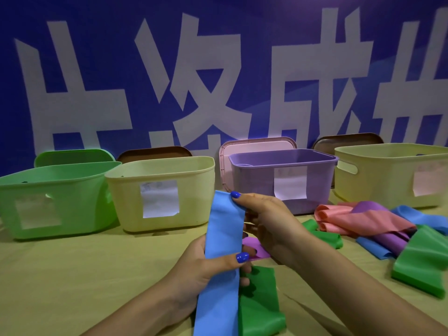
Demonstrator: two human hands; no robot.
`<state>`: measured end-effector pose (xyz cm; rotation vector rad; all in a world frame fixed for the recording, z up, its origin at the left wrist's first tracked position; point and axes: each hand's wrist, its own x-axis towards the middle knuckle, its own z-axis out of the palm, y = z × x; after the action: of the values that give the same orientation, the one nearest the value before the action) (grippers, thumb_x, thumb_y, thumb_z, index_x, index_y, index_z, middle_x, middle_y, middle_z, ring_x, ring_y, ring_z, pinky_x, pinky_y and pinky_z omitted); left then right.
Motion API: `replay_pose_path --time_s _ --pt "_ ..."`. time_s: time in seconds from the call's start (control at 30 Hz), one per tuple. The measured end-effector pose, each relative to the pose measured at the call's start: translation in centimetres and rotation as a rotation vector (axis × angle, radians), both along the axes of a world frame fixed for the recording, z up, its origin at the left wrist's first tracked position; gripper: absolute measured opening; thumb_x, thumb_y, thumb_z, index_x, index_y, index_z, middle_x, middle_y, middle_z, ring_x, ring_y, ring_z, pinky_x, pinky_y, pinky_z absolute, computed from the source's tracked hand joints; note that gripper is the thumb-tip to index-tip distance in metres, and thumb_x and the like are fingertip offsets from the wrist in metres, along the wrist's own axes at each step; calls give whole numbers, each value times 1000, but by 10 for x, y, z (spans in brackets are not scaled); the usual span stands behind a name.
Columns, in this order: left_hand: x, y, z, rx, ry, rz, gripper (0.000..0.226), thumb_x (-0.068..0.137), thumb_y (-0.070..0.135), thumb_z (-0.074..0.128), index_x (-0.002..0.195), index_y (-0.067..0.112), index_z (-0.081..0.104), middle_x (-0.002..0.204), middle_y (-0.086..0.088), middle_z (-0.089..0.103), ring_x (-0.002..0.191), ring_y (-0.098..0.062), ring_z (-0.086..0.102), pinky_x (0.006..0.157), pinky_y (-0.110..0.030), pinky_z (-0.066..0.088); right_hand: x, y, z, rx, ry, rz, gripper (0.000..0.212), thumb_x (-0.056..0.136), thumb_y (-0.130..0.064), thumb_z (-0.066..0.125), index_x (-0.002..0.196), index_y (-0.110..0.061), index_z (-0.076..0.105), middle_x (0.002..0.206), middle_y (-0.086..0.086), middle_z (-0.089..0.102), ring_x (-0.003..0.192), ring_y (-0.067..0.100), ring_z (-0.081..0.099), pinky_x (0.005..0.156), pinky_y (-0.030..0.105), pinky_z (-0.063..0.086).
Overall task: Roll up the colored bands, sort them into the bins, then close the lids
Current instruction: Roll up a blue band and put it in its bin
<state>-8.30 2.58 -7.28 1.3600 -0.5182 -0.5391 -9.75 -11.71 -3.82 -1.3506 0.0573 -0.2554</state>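
Above the table's [72, 275] near edge, the left hand [206, 265] grips the blue band [223, 238] mid-length; the right hand [264, 221] pinches its top end.

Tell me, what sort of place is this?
Probably a staged demonstration or recording area, not a home. A large blue banner with big white characters fills the background. Labelled plastic bins line a cloth-covered table. Both hands hold a blue band above it.
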Motion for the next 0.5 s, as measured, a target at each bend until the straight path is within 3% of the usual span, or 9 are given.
replay_pose_path --time_s 0.13,0.2,0.33,0.5 --pt "-6 -2 3 9 12 -12 33 65 10 82 89 -1 62 62 -15 61 46 -22 55 45 -27 48 2 -1 -1 17 -1 -25 15 86 -19 63 90 -5 67 73 4 64 61 12 56 54 19 44" --pt "-8 -5 3 -14 52 12 33 70 25 70 86 -2 61 60 -13 61 43 -19 53 42 -27 47 3 -2 -2 11 -5 -45 15 86 -19 64 89 -5 67 75 4 65 64 13 57 57 21 45" --pt "-2 -8 1 -100 220 -6 58 78 57 49 78 4 73 72 -16 62 51 -25 55 45 -29 48 3 -5 -3 -53 -23 -84 13 85 -18 65 87 -6 69 74 3 65 70 16 55 64 25 45" --pt "8 -7 -2 -161 367 -56 64 87 57 41 98 0 69 74 -16 62 50 -25 55 44 -29 48 2 -9 -3 -147 -50 -142 8 84 -17 68 82 -10 72 62 -4 61 56 12 46 50 19 44"
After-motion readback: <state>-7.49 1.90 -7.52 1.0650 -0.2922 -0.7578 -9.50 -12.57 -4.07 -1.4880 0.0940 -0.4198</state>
